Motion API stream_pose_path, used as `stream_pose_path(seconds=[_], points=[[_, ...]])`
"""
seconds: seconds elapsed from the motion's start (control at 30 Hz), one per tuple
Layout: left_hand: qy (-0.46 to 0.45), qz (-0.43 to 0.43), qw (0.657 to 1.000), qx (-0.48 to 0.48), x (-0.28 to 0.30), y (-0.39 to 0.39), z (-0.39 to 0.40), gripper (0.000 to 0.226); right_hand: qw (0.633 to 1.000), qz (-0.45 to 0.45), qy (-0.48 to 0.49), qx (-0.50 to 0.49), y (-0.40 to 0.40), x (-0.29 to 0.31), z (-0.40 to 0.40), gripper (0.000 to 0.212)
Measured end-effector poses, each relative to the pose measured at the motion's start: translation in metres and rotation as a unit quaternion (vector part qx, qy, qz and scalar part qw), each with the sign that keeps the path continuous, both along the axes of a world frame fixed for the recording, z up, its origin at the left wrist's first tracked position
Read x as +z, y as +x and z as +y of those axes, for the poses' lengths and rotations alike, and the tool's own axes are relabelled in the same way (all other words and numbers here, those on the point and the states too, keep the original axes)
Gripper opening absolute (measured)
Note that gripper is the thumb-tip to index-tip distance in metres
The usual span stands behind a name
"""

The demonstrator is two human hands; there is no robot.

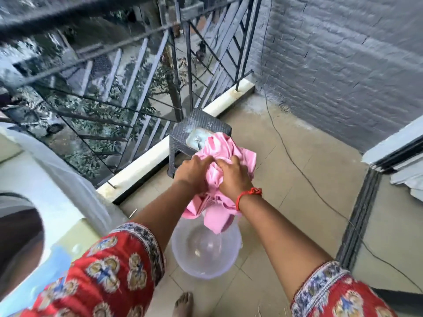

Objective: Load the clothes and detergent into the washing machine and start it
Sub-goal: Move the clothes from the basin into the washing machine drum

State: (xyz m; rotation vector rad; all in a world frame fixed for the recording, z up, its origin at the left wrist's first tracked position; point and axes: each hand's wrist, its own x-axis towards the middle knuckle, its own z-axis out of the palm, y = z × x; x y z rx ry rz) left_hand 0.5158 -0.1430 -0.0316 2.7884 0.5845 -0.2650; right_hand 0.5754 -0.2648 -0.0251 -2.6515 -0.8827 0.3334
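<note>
A bunched pink garment (225, 148) hangs in the air above a clear plastic basin (183, 264) that stands on the tiled floor. My left hand (194, 171) grips the garment from the left. My right hand (232, 177), with a red thread on its wrist, grips it from the right, close beside the left. The washing machine (48, 200) stands at the left edge, pale with its dark round opening (18, 245) showing. A silvery packet (198, 138) lies on a grey stool (199, 125) just behind the garment; what it holds cannot be told.
A black metal railing (128, 88) runs along the balcony's left side above a white kerb. A grey brick wall (343, 65) closes the far right. A black cable (297, 165) trails across the floor. A door frame (393, 147) is at right. My bare foot (184, 304) is below the basin.
</note>
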Motion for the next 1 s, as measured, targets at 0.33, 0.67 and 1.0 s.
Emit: stream_pose_path(seconds=[0.33, 0.67, 1.0], points=[[0.085, -0.111, 0.989, 0.048, 0.169, -0.033, 0.013, 0.07, 0.989, -0.105, 0.073, 0.08, -0.019, 0.172, 0.011, 0.062], [0.193, -0.189, 0.953, 0.137, 0.302, -0.135, 0.066, 0.066, 0.953, -0.165, 0.166, 0.191, -0.085, 0.287, 0.089, 0.061], [0.25, -0.19, 0.917, 0.247, 0.333, -0.314, 0.132, 0.065, 0.907, -0.152, 0.194, 0.342, -0.232, 0.314, 0.196, 0.063]])
